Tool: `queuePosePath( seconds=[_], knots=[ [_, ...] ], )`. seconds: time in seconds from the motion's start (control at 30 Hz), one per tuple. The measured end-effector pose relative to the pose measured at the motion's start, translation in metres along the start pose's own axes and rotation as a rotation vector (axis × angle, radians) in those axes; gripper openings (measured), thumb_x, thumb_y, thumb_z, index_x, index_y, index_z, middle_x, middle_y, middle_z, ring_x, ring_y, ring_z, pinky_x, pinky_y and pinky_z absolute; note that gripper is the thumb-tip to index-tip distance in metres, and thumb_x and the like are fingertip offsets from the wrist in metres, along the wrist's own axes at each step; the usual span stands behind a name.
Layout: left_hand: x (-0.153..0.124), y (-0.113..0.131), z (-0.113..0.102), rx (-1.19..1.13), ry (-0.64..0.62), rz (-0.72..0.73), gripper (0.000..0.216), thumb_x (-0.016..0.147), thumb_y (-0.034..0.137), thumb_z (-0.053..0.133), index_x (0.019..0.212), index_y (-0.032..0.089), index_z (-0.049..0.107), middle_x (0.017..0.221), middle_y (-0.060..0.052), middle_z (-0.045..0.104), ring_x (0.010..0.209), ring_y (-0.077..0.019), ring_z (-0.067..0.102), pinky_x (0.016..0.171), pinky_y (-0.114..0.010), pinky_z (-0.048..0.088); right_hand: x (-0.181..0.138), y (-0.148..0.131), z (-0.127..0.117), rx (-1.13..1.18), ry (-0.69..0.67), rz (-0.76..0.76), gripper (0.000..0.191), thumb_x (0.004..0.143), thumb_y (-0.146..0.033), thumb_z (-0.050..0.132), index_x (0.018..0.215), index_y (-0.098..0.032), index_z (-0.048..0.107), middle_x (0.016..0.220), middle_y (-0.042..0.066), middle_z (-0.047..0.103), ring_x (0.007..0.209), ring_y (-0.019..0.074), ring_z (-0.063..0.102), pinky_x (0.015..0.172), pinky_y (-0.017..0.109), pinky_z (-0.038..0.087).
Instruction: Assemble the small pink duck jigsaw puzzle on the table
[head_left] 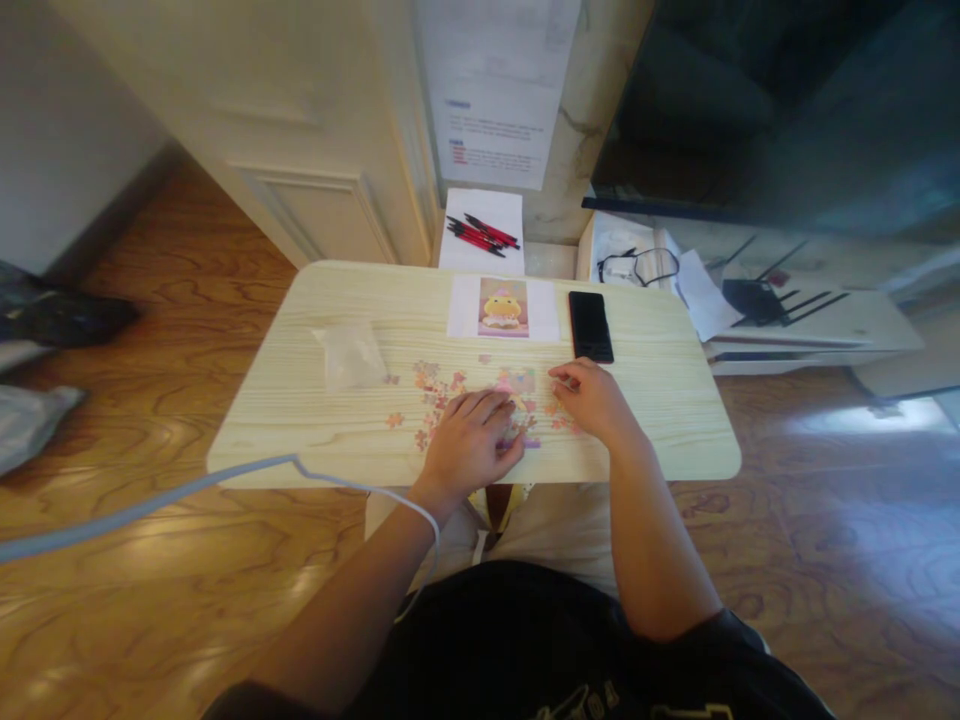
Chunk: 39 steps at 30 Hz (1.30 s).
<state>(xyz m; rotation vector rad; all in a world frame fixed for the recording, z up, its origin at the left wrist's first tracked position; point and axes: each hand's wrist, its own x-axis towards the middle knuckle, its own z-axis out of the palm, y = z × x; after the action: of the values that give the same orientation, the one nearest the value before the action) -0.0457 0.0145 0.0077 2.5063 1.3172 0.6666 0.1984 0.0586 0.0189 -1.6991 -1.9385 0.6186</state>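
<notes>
Small jigsaw puzzle pieces (431, 378) lie scattered over the middle of a pale wood-grain table (285, 400). A partly joined section of puzzle (520, 380) sits among them. Over its lower left side lies my left hand (469, 440), fingers stretched out and resting on the pieces, hiding some of them. To the right of the joined section is my right hand (596, 400), its thumb and index finger bent close together. Whatever is between those fingertips is too small to make out. Several loose orange pieces (559, 422) lie beside and below that hand.
A printed picture of a yellow cartoon figure (503, 308) lies at the table's far side, left of a black phone (591, 326). At the left is a clear plastic bag (352, 356). Red and black pens (484, 236) rest on paper beyond. A grey cable (187, 487) crosses my left wrist.
</notes>
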Motion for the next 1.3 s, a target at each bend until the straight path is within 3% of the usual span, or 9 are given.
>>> queuePosePath(
  seconds=[0.13,0.57,0.8,0.93,1.1,1.3],
  knots=[
    [0.001,0.000,-0.001,-0.018,0.002,0.000,0.034,0.093,0.036,0.062,0.124,0.024,0.071,0.138,-0.010,0.068,0.133,-0.0302,0.059,0.114,-0.051,0.046,-0.006,-0.002,0.005,0.033,-0.031,-0.009,0.025,0.089,-0.021,0.073,0.114,-0.021,0.078,0.112,0.008,0.068,0.104,0.0212,0.067,0.095,0.035,0.056],
    [0.000,0.000,-0.001,0.001,-0.004,0.002,0.037,0.095,0.037,0.061,0.127,0.022,0.070,0.143,-0.010,0.066,0.138,-0.0291,0.056,0.118,-0.049,0.043,-0.009,-0.003,0.013,0.112,-0.073,0.072,0.029,0.091,-0.019,0.071,0.120,-0.021,0.076,0.123,0.009,0.063,0.077,0.0130,0.068,0.084,0.032,0.060],
    [-0.001,0.000,0.000,-0.023,0.008,0.000,0.036,0.095,0.037,0.061,0.127,0.023,0.070,0.142,-0.009,0.066,0.137,-0.0297,0.057,0.117,-0.050,0.044,-0.009,0.002,0.014,0.127,-0.044,0.044,0.028,0.090,-0.022,0.072,0.117,-0.021,0.076,0.119,0.008,0.066,0.086,0.0160,0.069,0.085,0.032,0.059],
    [-0.005,-0.006,-0.001,-0.115,0.063,-0.014,0.033,0.096,0.037,0.060,0.126,0.026,0.070,0.135,-0.007,0.070,0.128,-0.0273,0.062,0.112,-0.048,0.048,-0.008,0.005,0.000,0.094,0.062,0.000,0.019,0.094,-0.022,0.064,0.107,-0.021,0.078,0.108,0.006,0.072,0.093,0.0187,0.068,0.087,0.033,0.055],
    [-0.008,-0.016,-0.006,-0.295,0.191,-0.091,0.029,0.103,0.035,0.049,0.118,0.025,0.072,0.122,-0.005,0.075,0.119,-0.0218,0.067,0.106,-0.042,0.052,-0.015,0.014,-0.032,0.088,0.128,0.021,0.023,0.095,-0.021,0.060,0.109,-0.021,0.078,0.111,0.007,0.076,0.093,0.0195,0.068,0.085,0.034,0.054],
    [0.001,-0.013,-0.009,-0.327,0.146,-0.060,0.028,0.102,0.036,0.055,0.120,0.024,0.072,0.122,-0.005,0.076,0.118,-0.0217,0.068,0.108,-0.041,0.052,-0.035,0.025,-0.053,0.011,0.092,0.138,0.017,0.090,-0.028,0.069,0.103,-0.022,0.078,0.101,0.006,0.078,0.081,0.0191,0.066,0.080,0.035,0.054]
  ],
)
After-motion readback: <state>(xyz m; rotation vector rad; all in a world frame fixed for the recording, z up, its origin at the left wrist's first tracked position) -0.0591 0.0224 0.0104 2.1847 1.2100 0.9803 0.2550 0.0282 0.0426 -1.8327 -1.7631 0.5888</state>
